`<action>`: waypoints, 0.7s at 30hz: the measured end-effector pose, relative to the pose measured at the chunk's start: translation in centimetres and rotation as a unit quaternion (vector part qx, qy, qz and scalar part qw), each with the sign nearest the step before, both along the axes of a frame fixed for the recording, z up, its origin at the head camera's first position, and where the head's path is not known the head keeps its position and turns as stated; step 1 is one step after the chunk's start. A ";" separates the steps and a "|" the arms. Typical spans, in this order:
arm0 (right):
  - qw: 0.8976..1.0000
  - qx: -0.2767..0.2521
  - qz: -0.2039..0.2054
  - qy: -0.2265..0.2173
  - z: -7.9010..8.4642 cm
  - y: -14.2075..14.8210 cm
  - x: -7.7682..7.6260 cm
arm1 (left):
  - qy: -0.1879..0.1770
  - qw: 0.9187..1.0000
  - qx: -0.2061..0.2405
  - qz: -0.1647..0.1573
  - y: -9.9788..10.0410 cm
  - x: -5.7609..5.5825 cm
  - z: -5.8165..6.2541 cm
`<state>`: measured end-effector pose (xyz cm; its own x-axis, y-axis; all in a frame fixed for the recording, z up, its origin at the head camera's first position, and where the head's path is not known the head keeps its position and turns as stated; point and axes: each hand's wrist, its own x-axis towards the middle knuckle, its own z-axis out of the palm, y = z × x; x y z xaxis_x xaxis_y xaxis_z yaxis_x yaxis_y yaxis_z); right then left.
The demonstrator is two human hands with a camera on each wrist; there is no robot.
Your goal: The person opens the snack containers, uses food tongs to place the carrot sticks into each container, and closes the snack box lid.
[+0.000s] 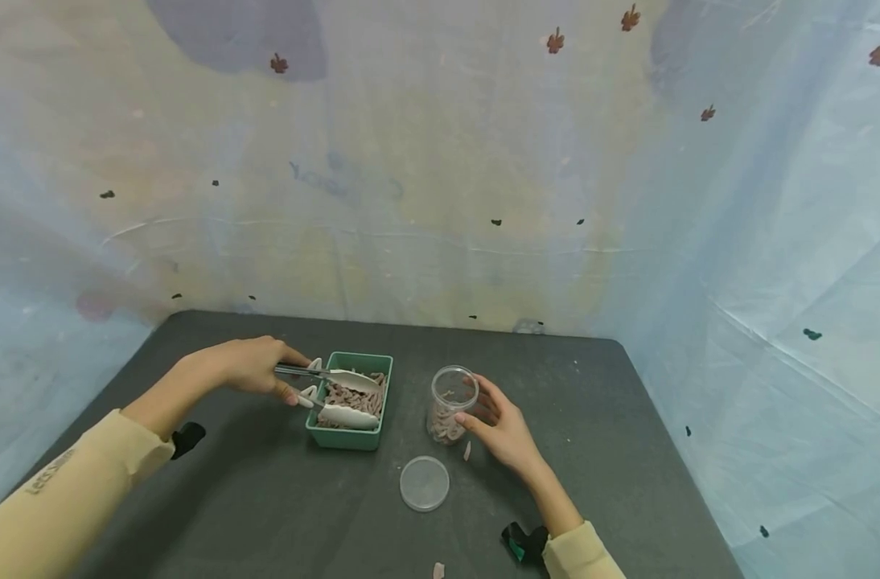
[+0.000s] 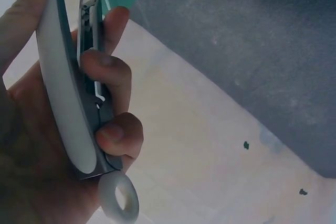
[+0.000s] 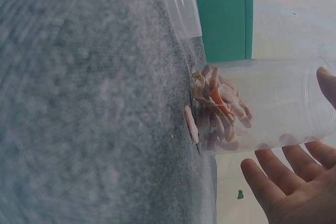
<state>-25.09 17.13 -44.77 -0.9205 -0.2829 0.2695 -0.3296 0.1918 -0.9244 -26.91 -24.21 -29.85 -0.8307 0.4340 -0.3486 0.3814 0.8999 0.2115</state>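
Note:
My left hand (image 1: pixel 255 366) grips a pair of tongs (image 1: pixel 349 379) by the handles, its fingers curled round them in the left wrist view. The tongs' pale, spread tips lie in a green tub (image 1: pixel 344 438) over many brownish-pink strips (image 1: pixel 353 398). To the tub's right, my right hand (image 1: pixel 507 426) holds a clear jar (image 3: pixel 268 95) upright near its rim, thumb on one side and fingers on the other. Similar strips (image 3: pixel 220 108) fill the lower part of the jar. Its top is uncovered.
A round clear lid (image 1: pixel 424 484) lies flat on the dark table (image 1: pixel 266 498) in front of the jar. One loose strip (image 3: pixel 191 124) rests beside the jar's base, and another pale piece (image 1: pixel 438 571) lies near the bottom edge. A patterned sheet (image 1: pixel 411 161) hangs behind the table.

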 end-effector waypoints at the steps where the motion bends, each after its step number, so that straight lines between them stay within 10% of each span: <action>1: 1.000 0.001 0.000 0.000 0.0 0.0 0.0 | 0.003 1.000 -0.001 0.000 0.0 0.1 -0.1; 21: 1.000 -0.006 0.006 -0.003 0.0 0.2 -0.1 | 0.107 0.994 -0.008 -0.006 -0.1 2.7 -0.7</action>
<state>-25.20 17.28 -44.78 -0.9185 -0.2908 0.2680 -0.3268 0.1764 -0.9285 -24.23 -24.28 -30.53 -0.8815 0.4401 -0.1713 0.4270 0.8977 0.1091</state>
